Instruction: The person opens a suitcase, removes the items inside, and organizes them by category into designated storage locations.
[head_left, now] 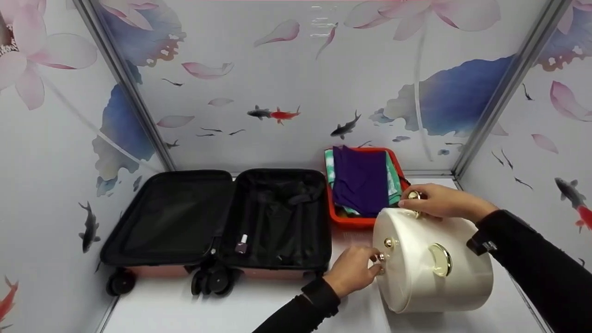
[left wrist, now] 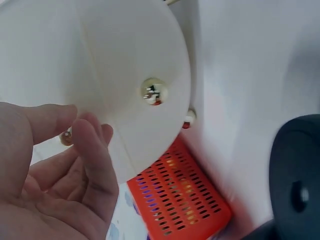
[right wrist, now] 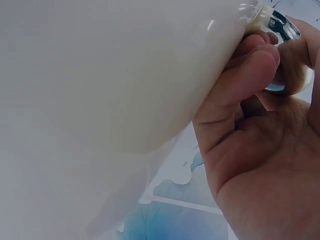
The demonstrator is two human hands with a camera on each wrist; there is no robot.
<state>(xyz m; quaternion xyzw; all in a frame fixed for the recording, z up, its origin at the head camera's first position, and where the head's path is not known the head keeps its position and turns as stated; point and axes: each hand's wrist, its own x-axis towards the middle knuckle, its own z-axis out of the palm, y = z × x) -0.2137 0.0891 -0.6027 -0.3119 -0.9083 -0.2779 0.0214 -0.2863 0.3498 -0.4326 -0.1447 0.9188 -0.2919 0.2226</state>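
Observation:
A glossy cream, drum-shaped case (head_left: 444,286) sits tilted at the right, with round gold knobs on its flat front and a gold handle (head_left: 414,196) on top. My right hand (head_left: 432,200) holds this handle, its fingers curled through the ring in the right wrist view. In front of the case is my left hand (head_left: 354,270), thumb and fingertips bent loosely around one small knob (left wrist: 66,137). That knob shows behind the fingers in the left wrist view, with no firm grip seen. Another knob (left wrist: 154,91) stands untouched across the seam.
An open black-lined suitcase (head_left: 178,217) with pink shell and black wheels lies at the left. A small dark bottle with a white cap (head_left: 241,244) lies in its right half. Behind the case, a red basket (head_left: 349,224) holds a folded purple cloth (head_left: 360,182) and green-white cloth.

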